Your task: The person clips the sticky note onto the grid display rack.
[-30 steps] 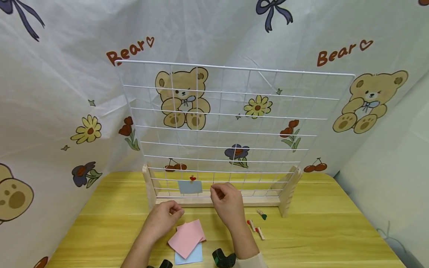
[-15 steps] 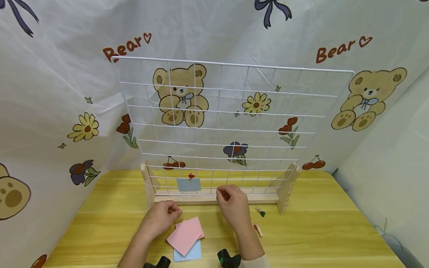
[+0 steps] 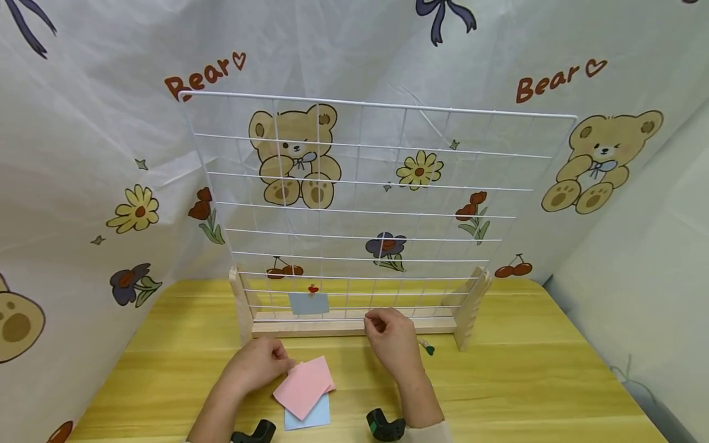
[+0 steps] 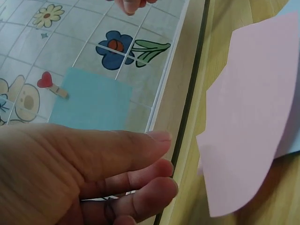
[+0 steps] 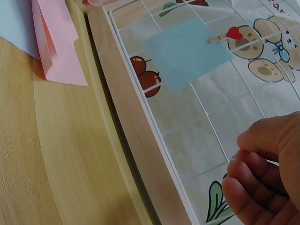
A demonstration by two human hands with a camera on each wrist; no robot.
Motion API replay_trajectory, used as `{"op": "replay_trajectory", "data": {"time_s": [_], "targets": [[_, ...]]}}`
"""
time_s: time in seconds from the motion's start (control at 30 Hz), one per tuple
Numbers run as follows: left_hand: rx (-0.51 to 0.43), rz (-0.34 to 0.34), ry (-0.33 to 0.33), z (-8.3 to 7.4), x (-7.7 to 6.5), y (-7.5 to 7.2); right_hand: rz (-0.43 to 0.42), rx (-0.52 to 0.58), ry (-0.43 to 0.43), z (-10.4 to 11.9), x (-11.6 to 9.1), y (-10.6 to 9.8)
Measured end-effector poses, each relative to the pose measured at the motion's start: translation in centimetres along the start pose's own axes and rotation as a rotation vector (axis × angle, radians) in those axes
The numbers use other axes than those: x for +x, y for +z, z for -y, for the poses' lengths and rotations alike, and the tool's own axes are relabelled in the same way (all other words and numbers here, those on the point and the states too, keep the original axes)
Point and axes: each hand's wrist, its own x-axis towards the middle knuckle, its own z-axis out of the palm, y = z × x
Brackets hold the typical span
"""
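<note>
My left hand (image 3: 256,364) is beside the pink sticky notes (image 3: 303,387), its fingertips right at their upper left edge. In the left wrist view, nothing shows between its thumb and loosely bent fingers. A blue sticky note (image 3: 309,304) hangs low on the white wire grid (image 3: 382,214), under a small wooden clothespin with a red heart (image 4: 52,85). To the right of that note, my right hand (image 3: 394,341) hovers before the grid's lower bars. Its fingers curl loosely towards the thumb, with no object visible in them. Light blue sticky notes (image 3: 310,417) lie partly under the pink ones.
The grid stands in a pale wooden base (image 3: 332,328) with two side supports. A clothespin with a green heart (image 3: 428,347) lies right of my right hand on the yellow wood-grain table (image 3: 526,381). Behind hangs a white bear-print cloth (image 3: 354,61).
My right hand has moved right, away from the hanging blue note, and its arm now covers the two red-heart clothespins. My left hand has lowered to the edge of the pink notes.
</note>
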Motion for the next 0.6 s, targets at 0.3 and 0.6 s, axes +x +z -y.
{"op": "replay_trajectory", "data": {"time_s": [0.3,0.6], "targets": [[0.064,0.100,-0.083,0.2,-0.7,-0.5,0.078,-0.046,0.109,-1.5,0.0,-1.8],[0.103,0.209,-0.139,0.1,-0.8,-0.5,0.101,-0.045,0.300,-4.1,0.3,-4.1]]}}
